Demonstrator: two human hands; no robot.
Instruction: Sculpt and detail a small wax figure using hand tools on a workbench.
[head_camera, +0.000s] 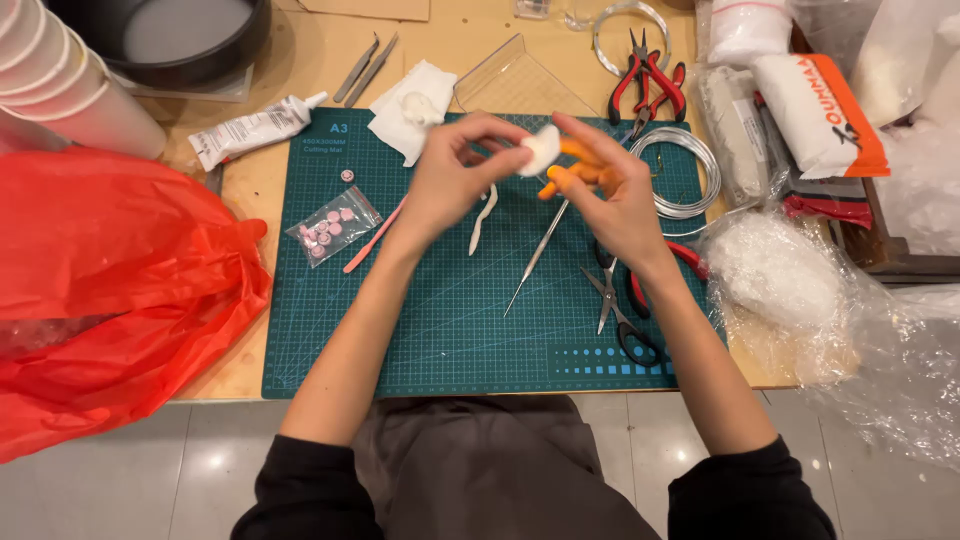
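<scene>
**White clay lump pinched between both hands above the cutting mat**

White clay lump (541, 150) sits at the fingertips of the left hand (452, 180), raised over the upper middle of the green cutting mat (450, 340). The left hand is closed on the lump in a pinch. The right hand (615, 190) meets it from the other side: its extended fingers touch the lump's right edge, while the curled ones grip an orange piece (575, 165) against the palm. The lump lies between the two hands, slightly nearer the left; it is rounded, with no clear long axis.

On the mat below lie a thin needle tool (535, 260), slanting from lower left to upper right, and a curved white strip (483, 220). A small clear bag of pink beads (332, 228) rests at the mat's left. Beyond the mat's upper-left corner lies a white tube (255, 128). A white-and-orange package (822, 108) stands at the far right, a red plastic bag (110, 280) at the far left.
</scene>
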